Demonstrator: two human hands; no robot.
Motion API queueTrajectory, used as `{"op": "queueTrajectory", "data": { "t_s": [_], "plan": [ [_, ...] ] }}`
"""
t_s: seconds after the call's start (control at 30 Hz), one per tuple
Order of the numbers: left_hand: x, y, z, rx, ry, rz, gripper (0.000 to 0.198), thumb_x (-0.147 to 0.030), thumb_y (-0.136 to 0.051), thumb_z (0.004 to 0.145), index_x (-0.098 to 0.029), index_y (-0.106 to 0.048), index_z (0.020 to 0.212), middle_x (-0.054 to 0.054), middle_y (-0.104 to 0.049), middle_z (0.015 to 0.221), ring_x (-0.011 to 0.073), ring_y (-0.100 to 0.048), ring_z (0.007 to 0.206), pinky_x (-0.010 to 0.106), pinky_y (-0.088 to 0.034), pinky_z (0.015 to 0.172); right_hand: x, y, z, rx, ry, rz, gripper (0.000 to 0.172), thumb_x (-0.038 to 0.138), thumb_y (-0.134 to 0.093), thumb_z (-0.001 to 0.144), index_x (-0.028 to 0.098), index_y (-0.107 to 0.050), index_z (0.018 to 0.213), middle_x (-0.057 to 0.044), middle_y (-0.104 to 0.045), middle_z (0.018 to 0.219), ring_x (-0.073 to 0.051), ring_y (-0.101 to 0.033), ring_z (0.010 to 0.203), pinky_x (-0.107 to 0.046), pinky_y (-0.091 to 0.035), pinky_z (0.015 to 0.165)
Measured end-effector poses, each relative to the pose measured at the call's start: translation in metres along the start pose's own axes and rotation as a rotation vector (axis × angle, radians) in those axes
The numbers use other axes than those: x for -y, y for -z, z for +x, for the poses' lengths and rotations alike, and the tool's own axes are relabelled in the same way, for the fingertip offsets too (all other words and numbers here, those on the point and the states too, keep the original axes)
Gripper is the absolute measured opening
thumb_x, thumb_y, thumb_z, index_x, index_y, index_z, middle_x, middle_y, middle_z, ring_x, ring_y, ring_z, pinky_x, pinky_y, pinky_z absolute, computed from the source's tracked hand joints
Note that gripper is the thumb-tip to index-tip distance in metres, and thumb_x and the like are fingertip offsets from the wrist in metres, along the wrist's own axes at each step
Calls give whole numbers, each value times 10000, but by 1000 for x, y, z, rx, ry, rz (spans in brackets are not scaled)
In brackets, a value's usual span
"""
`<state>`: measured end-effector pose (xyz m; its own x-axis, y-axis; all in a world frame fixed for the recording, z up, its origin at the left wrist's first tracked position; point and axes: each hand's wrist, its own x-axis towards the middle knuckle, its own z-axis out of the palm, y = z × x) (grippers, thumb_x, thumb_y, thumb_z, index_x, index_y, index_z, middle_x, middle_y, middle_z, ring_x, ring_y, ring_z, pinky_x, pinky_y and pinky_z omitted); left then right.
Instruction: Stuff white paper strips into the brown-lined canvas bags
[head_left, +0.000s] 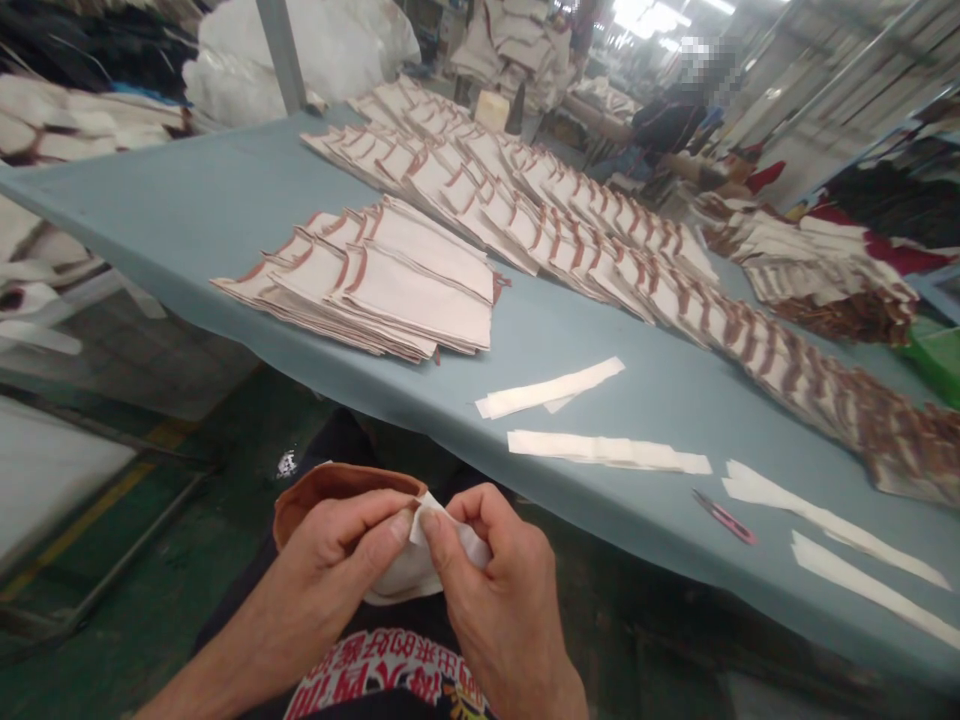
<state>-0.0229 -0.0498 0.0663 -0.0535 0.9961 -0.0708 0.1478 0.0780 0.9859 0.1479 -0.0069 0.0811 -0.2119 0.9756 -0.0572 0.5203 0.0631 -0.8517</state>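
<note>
Over my lap, both hands pinch a cream fabric piece [405,580] with a brown edge band [300,497]. My left hand [349,560] is closed, its thumb and forefinger gripping the piece by the brown edge. Close beside it, my right hand [499,580] is also closed, pinching a white flap of cloth [427,512] at the end of that edge. I cannot tell whether this flap is a separate strip or part of the piece. The fingertips of both hands nearly meet there, and my fingers hide some of the fabric.
A blue-green table [225,210] bears a stack of brown-edged cream pieces [420,290] and long overlapping rows [555,220] of similar ones. Near its front edge lie white strips [607,452] and pink-handled thread snips [725,517]. Farther back is another person [667,125].
</note>
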Motion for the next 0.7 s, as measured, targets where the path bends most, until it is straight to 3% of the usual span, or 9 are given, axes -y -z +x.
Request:
{"op": "queueTrajectory", "data": {
  "t_s": [0.33,0.57,0.7],
  "plan": [
    [10,2,4,-20,92,-81,373,-465,-678,987,-211,-861,786,22,-711,673,167,-604,581,196,-482,482,-7,-2,8,150,-119,73,327,507,-675,913,252,-615,719,23,-622,589,-158,-533,522,-272,-321,523],
    [19,6,4,42,261,-151,436,-570,-736,940,-170,-830,793,26,-683,721,156,-556,634,205,-437,544,-4,0,14,278,-191,106,307,498,-618,911,253,-564,733,31,-588,617,-150,-507,563,-269,-320,547],
    [30,9,3,54,296,-212,466,-603,-731,956,-168,-824,814,13,-659,718,148,-514,647,211,-410,565,-4,0,16,277,-188,107,321,513,-609,913,253,-559,733,29,-576,624,-150,-499,572,-275,-306,558]
  ]
}}
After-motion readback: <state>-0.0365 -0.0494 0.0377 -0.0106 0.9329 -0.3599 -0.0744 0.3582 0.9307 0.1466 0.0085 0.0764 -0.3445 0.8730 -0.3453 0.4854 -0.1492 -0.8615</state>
